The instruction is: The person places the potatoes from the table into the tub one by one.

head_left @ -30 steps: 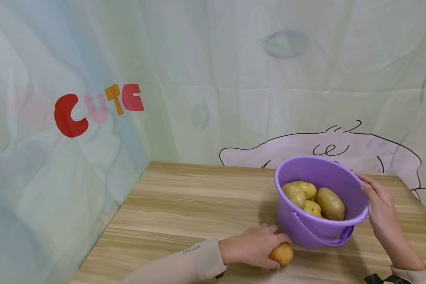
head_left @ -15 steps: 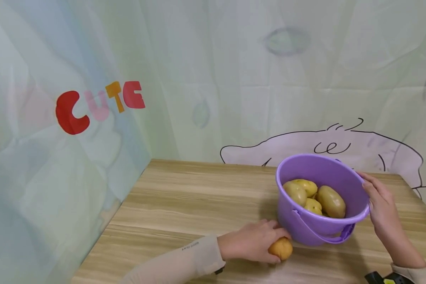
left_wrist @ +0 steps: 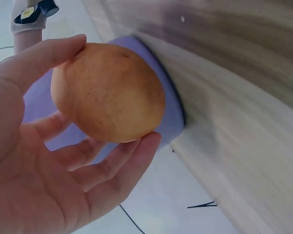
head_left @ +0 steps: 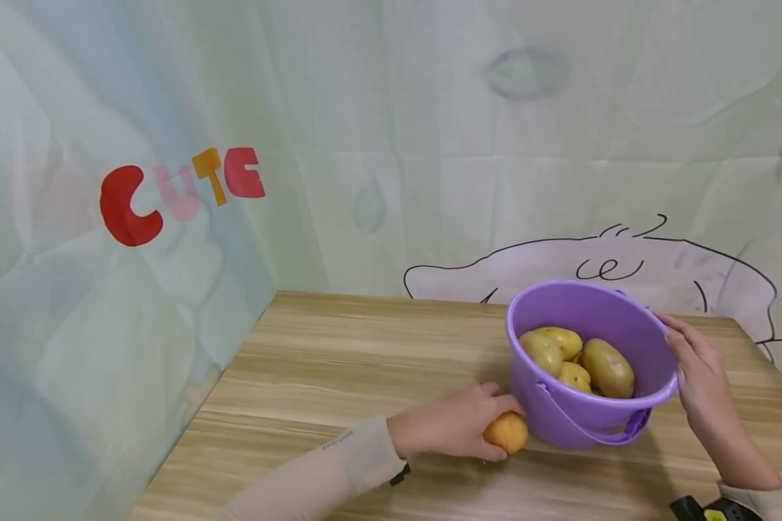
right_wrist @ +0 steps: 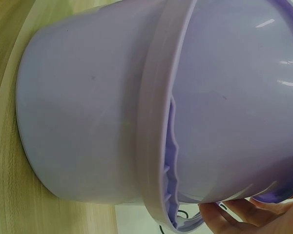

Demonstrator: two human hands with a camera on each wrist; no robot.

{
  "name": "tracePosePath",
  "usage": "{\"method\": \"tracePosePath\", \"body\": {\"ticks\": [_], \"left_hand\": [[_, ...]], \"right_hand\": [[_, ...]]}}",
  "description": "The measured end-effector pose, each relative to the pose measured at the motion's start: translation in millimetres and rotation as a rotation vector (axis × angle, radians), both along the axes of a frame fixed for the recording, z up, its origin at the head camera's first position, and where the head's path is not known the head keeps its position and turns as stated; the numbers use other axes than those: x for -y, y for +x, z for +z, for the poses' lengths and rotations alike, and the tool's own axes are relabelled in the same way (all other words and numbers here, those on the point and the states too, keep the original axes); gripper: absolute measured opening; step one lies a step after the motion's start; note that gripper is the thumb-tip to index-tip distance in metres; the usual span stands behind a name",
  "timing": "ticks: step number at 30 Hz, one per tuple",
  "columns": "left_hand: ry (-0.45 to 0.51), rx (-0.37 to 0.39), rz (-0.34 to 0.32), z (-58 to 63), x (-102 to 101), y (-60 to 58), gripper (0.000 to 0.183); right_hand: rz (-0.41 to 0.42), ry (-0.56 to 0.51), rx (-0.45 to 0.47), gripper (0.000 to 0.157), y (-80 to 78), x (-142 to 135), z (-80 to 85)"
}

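In the head view my left hand holds a round, orange-brown potato close to the lower left side of a purple bucket. The left wrist view shows the potato pinched between the thumb and the curled fingers, with the bucket behind it. Several yellowish potatoes lie inside the bucket; its bottom is hidden. My right hand grips the bucket's rim at the right. In the right wrist view only some fingers show under the rim.
The bucket stands on a wood-grain table. Its purple handle hangs down at the front. A printed cloth with a cartoon drawing and coloured letters closes off the back and left side.
My left hand has moved up and slightly left in the head view, carrying the potato with it. The right hand and the bucket have stayed practically still.
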State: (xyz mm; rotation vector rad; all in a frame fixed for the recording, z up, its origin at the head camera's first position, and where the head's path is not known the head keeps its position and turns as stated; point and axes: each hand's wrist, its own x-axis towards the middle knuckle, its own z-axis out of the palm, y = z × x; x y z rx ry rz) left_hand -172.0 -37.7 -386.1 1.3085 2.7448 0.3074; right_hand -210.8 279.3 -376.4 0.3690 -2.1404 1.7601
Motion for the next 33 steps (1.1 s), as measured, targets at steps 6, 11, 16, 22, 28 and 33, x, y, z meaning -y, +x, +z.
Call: {"method": "tracePosePath", "body": {"ticks": [6,11,16,22,28,33], "left_hand": [[0.019,0.038,0.034,8.1,4.6,-1.6,0.053],[0.02,-0.012,0.028,13.1,7.5,-4.8,0.054],[0.06,-0.008,0.015,17.7,10.7,-7.0,0.053],[0.091,0.06,0.059,22.1,15.7,-8.9,0.053],[0.079,0.041,0.094,30.5,21.8,-11.1,0.055],[0.089,0.022,0.134,39.2,27.0,-13.0,0.054]], "right_hand": [[0.015,-0.02,-0.005,0.033,0.1,0.5,0.7],[0.008,-0.001,-0.001,0.034,-0.4,0.1,0.4],[0.012,-0.01,0.001,0.033,-0.7,-0.4,0.0],[0.008,-0.019,-0.001,0.033,-1.1,-0.3,0.3],[0.012,-0.016,0.007,0.033,-1.3,-0.8,0.0],[-0.003,0.005,0.005,0.033,-1.4,-0.8,-0.2]]}}
